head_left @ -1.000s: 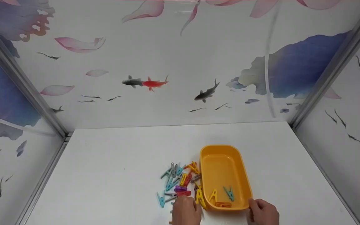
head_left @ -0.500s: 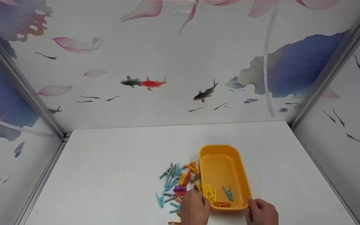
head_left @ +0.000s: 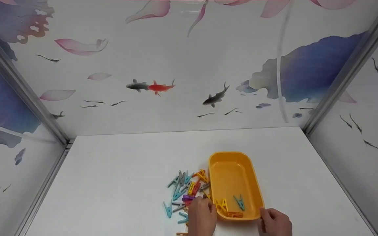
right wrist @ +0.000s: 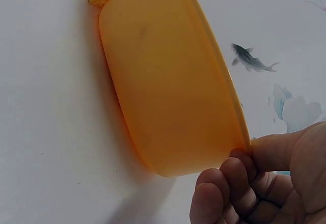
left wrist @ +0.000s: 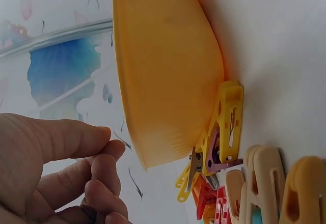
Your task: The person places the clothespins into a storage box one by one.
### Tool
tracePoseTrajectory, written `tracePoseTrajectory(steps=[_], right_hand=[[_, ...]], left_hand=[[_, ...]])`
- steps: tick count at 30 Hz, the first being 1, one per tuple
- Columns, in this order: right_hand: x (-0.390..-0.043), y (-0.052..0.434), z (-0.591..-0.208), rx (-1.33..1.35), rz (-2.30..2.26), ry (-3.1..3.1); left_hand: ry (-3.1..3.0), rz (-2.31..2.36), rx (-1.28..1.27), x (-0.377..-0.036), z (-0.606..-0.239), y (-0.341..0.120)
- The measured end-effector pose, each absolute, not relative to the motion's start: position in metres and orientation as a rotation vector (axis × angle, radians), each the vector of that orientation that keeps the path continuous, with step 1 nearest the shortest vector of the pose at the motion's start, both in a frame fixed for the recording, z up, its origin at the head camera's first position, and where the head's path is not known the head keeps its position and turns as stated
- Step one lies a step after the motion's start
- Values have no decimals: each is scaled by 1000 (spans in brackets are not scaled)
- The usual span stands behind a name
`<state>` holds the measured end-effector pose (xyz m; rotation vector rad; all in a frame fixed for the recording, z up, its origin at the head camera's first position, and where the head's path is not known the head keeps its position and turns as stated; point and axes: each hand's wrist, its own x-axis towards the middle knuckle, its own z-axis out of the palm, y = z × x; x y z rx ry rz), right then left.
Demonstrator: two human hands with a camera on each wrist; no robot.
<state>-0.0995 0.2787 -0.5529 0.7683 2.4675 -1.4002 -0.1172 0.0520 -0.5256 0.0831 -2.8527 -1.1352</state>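
Yellow tub (head_left: pixel 233 173), long axis running away from person, right hand (head_left: pixel 276 223) at near corner

The tub (head_left: pixel 235 178) is a warm orange-yellow all over, its outer wall the same shade seen from the wrist views. Inside it lie a yellow peg (head_left: pixel 222 205), a teal peg (head_left: pixel 240 202) and an orange peg (head_left: pixel 235 214). The heap of pegs (head_left: pixel 185 190) beside it mixes teal, grey, yellow, orange, red and purple; up close some show cream or beige. The desk (head_left: pixel 126 170) is plain white. The walls (head_left: pixel 189 65) are white too, printed with pink petals, blue and violet leaf washes, small dark fish, and one red fish (head_left: pixel 161 87) next to a grey fish (head_left: pixel 137 86). The corner posts (head_left: pixel 349 68) are silver-grey.
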Motion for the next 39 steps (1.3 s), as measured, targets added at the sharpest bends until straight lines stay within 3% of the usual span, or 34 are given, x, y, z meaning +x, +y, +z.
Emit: tracePoseTrajectory(steps=[14, 39], right_hand=[[-100, 276, -550, 818, -1435, 2419], [-101, 277, -549, 787, -1418, 2458]], left_hand=[[-2953, -1219, 300, -113, -521, 24], [-3057, -1253, 18, -93, -558, -44]])
